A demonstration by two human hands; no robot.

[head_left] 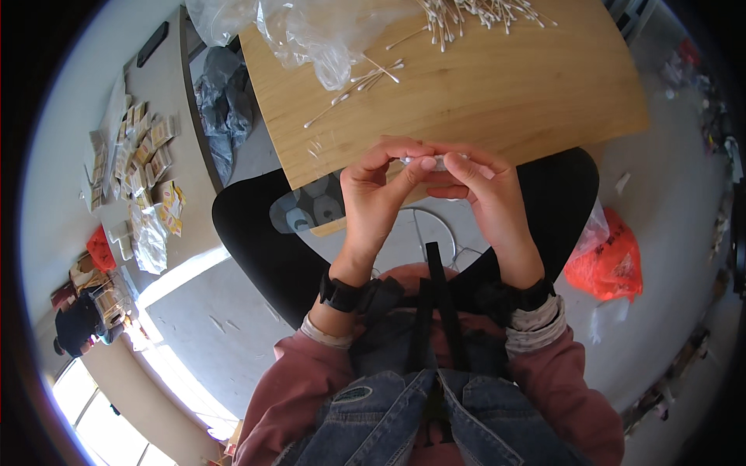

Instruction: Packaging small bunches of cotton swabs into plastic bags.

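My left hand (377, 182) and my right hand (491, 182) meet over my lap, just off the near edge of the table. Both sets of fingers are closed on a small whitish, partly clear item (438, 162), pinched between thumbs and fingertips. Most of it is hidden by the fingers, so its kind cannot be made out. Beyond my hands, several loose cotton swabs (373, 78) lie on the wooden table (497, 101). A larger heap of cotton swabs (447, 23) is at the table's far edge.
Crumpled clear plastic bags (303, 43) cover the table's far left corner. A grey plastic bag (224, 97) hangs to the left, near a side table with many small packs (140, 159). An orange-red bag (608, 260) sits at right. Another person (75, 322) is far left.
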